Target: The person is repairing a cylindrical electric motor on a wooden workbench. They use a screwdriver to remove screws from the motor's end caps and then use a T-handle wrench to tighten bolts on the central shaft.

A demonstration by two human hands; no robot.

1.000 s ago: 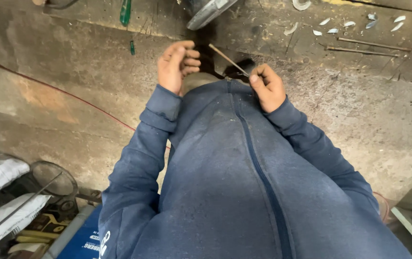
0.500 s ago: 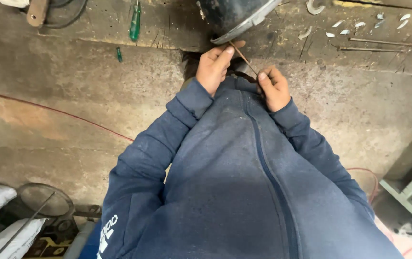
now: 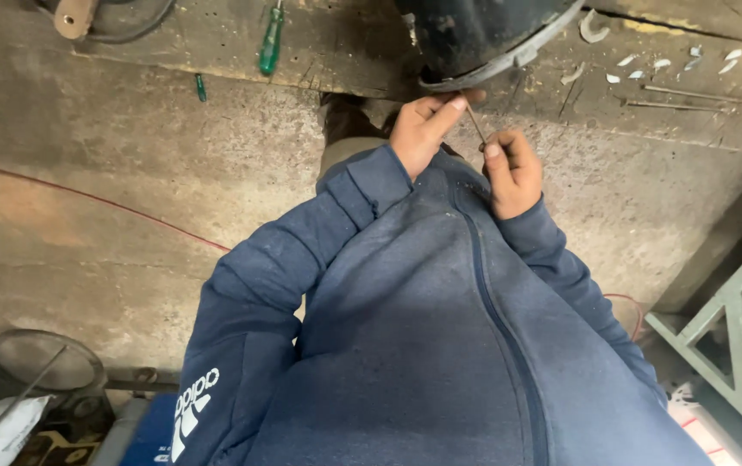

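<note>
Looking down my blue zip jacket [image 3: 440,345], I see both hands raised close together by the edge of a worn wooden bench [image 3: 336,43]. My left hand [image 3: 421,129] pinches the upper end of a thin metal rod [image 3: 475,124]. My right hand [image 3: 513,173] is closed around the rod's lower end. Just above the hands a dark round metal vessel [image 3: 483,34] rests on the bench, its grey rim almost touching my left fingers.
A green-handled screwdriver [image 3: 271,39] lies on the bench, a small green piece [image 3: 200,86] beside it. Thin rods [image 3: 686,95] and white scraps lie at the right. A red wire [image 3: 86,197] crosses the concrete floor. A green metal frame [image 3: 733,345] stands at the right; a round wire guard [image 3: 39,362] lies at bottom left.
My view has shifted toward the bench. My left hand moved right from its apart position and took hold of the rod's upper end, up by the vessel's rim.
</note>
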